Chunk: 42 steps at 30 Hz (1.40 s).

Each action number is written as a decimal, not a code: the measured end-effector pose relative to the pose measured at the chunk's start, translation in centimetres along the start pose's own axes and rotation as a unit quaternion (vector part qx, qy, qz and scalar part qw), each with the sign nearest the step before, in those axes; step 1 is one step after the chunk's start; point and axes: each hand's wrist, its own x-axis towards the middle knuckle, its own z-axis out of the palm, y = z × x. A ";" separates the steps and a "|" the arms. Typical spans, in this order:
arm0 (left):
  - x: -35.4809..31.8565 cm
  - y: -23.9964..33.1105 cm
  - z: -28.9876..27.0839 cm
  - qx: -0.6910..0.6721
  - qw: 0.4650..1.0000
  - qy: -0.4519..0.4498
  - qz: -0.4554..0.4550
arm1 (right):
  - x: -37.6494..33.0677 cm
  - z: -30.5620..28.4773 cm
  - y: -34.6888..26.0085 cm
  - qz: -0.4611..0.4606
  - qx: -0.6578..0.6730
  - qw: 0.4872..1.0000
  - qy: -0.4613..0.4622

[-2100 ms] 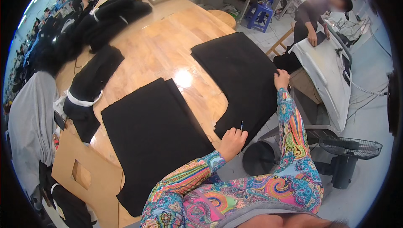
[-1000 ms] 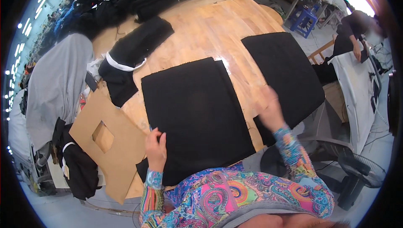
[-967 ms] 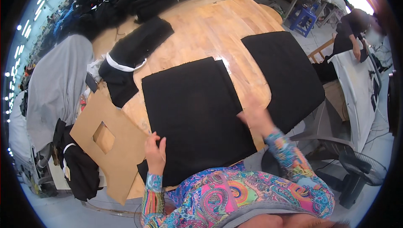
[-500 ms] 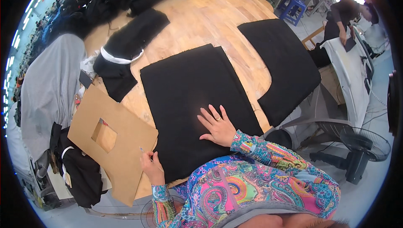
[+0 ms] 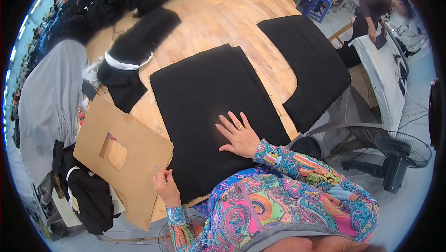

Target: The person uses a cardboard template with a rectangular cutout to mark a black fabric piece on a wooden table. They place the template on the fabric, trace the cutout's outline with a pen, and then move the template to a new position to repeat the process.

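My right hand (image 5: 238,136) lies flat on a stack of black fabric panels (image 5: 204,85), fingers spread, a ring on one finger. At the stack's lower left edge, my left hand (image 5: 167,187) is closed round a slim pen (image 5: 156,168) whose tip points up and to the left. Beside that hand a brown cardboard pattern (image 5: 139,136) with a cut-out window lies at the table's left side, its right corner against the black stack. Another black fabric piece (image 5: 311,71) with a curved cut edge lies further right, apart from the stack.
Black bundles tied with white strips (image 5: 134,43) lie at the far left. Grey cloth (image 5: 51,98) drapes beyond the wooden table's (image 5: 223,10) left edge. A black fan (image 5: 395,168) stands at right. Another person (image 5: 376,13) works at a white-covered surface (image 5: 383,80).
The whole view has shifted slightly. Both hands keep their places on the fabric and beside it, and the pen stays in my left hand.
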 end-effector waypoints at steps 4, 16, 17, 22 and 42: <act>1.3 0.1 -0.2 0.037 0.991 0.073 0.104 | -0.8 -0.3 -0.2 0.020 0.023 1.000 0.004; 7.4 -19.2 -7.7 0.181 0.952 0.141 -0.203 | -7.0 -2.1 1.1 0.130 0.015 0.991 -0.010; 7.6 -20.0 -8.0 0.179 0.953 0.136 -0.204 | -7.3 -2.2 1.4 0.143 0.015 0.990 -0.006; 9.8 -20.2 -8.5 0.160 0.954 0.121 -0.221 | -8.7 -2.8 1.2 0.179 0.015 0.984 -0.014; 12.3 -20.4 -9.8 0.148 0.953 0.116 -0.236 | 8.8 -3.4 6.3 0.236 0.024 0.971 -0.022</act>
